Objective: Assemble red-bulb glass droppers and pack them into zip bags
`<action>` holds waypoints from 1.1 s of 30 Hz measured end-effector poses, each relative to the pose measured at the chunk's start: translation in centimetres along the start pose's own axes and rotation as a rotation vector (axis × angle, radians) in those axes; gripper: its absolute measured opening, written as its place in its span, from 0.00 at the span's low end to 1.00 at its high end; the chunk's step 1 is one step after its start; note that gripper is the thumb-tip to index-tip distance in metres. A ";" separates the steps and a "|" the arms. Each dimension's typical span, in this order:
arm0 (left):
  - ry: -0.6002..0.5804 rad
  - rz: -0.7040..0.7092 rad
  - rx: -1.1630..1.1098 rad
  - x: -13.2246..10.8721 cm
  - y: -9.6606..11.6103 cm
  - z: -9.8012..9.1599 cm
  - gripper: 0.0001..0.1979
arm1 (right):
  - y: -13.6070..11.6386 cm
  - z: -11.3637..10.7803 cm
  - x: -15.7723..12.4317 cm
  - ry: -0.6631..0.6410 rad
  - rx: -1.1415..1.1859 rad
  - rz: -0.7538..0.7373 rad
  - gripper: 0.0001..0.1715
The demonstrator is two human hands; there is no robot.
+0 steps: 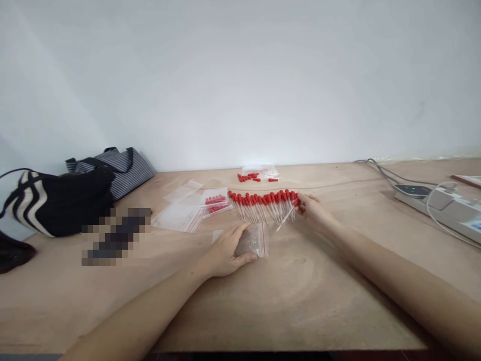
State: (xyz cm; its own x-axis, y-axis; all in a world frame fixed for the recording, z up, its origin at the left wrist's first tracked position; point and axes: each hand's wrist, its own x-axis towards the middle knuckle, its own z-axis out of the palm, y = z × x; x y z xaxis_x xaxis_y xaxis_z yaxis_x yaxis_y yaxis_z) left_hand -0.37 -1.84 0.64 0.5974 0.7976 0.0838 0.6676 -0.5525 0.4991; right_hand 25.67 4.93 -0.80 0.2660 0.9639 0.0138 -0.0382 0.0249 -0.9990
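A row of droppers (259, 200) with red rubber bulbs and thin clear stems lies across the middle of the table, stems toward me. At its right end my right hand (310, 208) pinches one dropper (286, 219) by the red bulb, its stem slanting down to the left. My left hand (229, 250) rests on a clear zip bag (253, 241) with a red seal line, thumb and fingers spread apart over it. Whether anything is inside that bag I cannot make out.
Left of the row are filled zip bags (216, 203) with red bulbs and flat bags (175, 215). Loose red bulbs (248, 177) and clear stems lie behind. Black and striped bags (128, 173) stand at left. A power strip (443, 210) with cables lies at right.
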 end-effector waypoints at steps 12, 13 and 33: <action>0.025 0.000 0.007 0.0 -0.2 0.3 0.32 | 1.0 3.3 -6.4 -0.331 0.007 -0.066 0.21; 0.027 -0.002 0.004 0.0 -0.3 0.3 0.32 | 1.1 3.3 -6.7 -0.401 -0.047 -0.099 0.20; -0.015 -0.016 0.098 -0.3 0.1 -0.5 0.37 | -2.0 7.8 2.3 -0.307 -0.777 -0.265 0.10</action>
State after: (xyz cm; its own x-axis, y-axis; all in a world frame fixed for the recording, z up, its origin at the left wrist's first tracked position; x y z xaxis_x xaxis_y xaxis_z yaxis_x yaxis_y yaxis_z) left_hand -0.69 -1.97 1.04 0.5928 0.8029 0.0630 0.7166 -0.5616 0.4138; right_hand 18.81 9.16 1.58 -0.1018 0.9835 0.1494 0.6851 0.1782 -0.7063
